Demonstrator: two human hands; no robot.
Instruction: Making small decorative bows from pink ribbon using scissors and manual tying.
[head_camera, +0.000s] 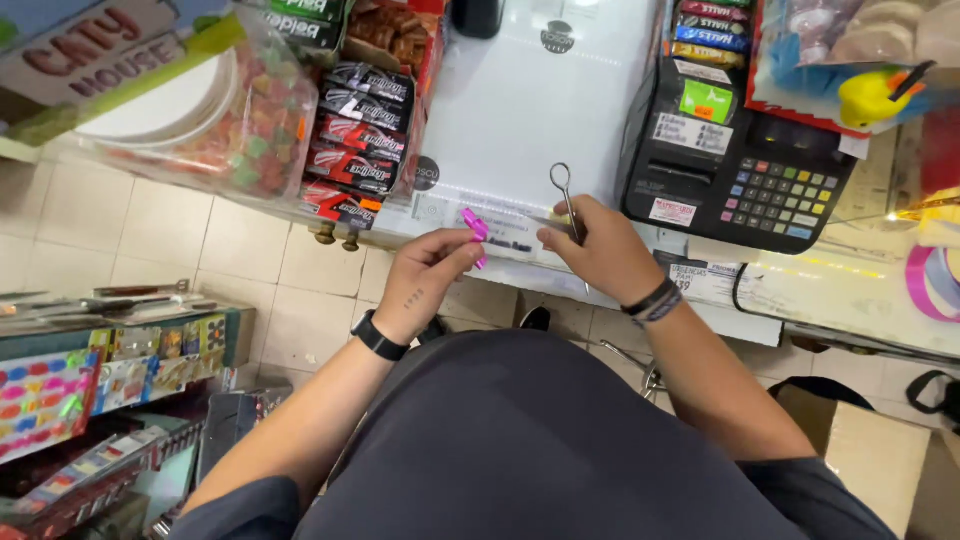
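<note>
Both hands meet over the near edge of a white counter (520, 110). Left hand (425, 275) is curled shut, pinching a small bright pink strip (474, 228) between thumb and fingertips; it looks like ribbon, though the picture is too soft to be sure. Right hand (598, 250) is closed around a pair of metal scissors (566, 200), one finger ring standing up above the knuckles, the blades hidden behind the hand. A pale flat card or label (505, 235) spans the gap between the two hands, touching both. Just beyond the right hand sits a black cash register (740, 165) with coloured keys. Beyond the left hand a rack of dark snack packets (358, 140) stands beside a clear tub of coloured sweets (250, 130). A black band (378, 337) circles the left wrist, and dark bracelets (652, 300) the right.
</note>
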